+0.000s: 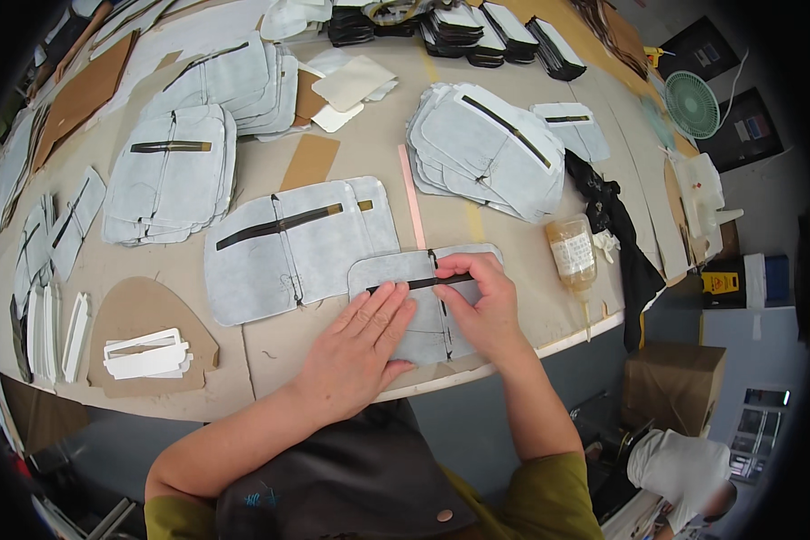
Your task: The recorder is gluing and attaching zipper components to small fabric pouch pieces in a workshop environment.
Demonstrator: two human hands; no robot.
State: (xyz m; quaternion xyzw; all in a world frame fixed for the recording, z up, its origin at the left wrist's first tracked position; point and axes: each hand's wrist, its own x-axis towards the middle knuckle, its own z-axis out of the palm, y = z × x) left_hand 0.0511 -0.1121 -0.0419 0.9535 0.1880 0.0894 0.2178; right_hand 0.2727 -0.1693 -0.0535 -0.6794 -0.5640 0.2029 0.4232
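Note:
A light grey fabric panel (427, 338) with stitched seams lies at the table's front edge, and a narrow black strip (423, 283) runs across it. My left hand (355, 346) rests flat on the panel's left part, fingers stretched out, their tips at the strip. Between the thumb and fingers of my right hand (484, 306) the strip's right end is pinched. Just left lies a larger grey panel (333, 252) with a dark strip of its own, its right side partly touching or under the one I handle; I cannot tell which.
Stacks of grey panels stand at left (166, 193) and right (486, 148). A glue bottle (574, 256) with a long nozzle lies right of my right hand, beside black cloth (630, 261). White pieces (148, 353) sit on brown card at left. Another person (679, 472) is at lower right.

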